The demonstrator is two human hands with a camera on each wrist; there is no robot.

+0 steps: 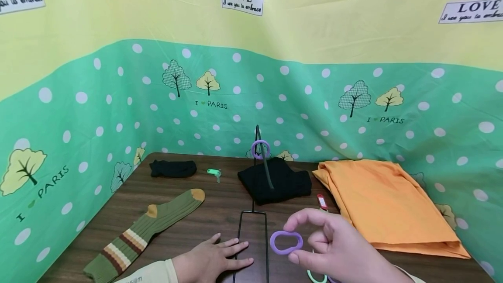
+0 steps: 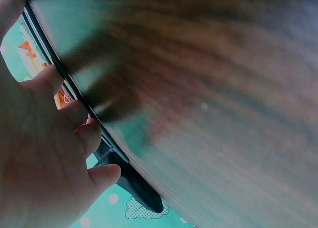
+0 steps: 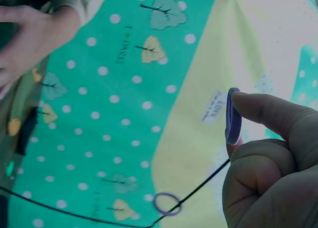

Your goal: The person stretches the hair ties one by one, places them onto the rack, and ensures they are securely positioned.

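Note:
My right hand (image 1: 338, 239) pinches a purple hair tie (image 1: 286, 252) between thumb and index finger, above the table. In the right wrist view that hair tie (image 3: 234, 118) stands nearly edge-on at the fingertips. A second purple hair tie (image 1: 253, 150) hangs on the raised arm of a black wire stand (image 1: 253, 212). My left hand (image 1: 214, 259) lies spread on the table, its fingertips over the near rod of the stand's base. Partly hidden under my right hand are a mint green ring (image 1: 316, 279) and a bit of purple.
Black folded cloth (image 1: 287, 182) lies behind the stand's base. To the left are a green striped sock (image 1: 137, 237), a dark sock (image 1: 173, 169) and a key with a green tag (image 1: 215, 172). An orange cloth (image 1: 385, 204) and a red tag (image 1: 322, 201) lie to the right.

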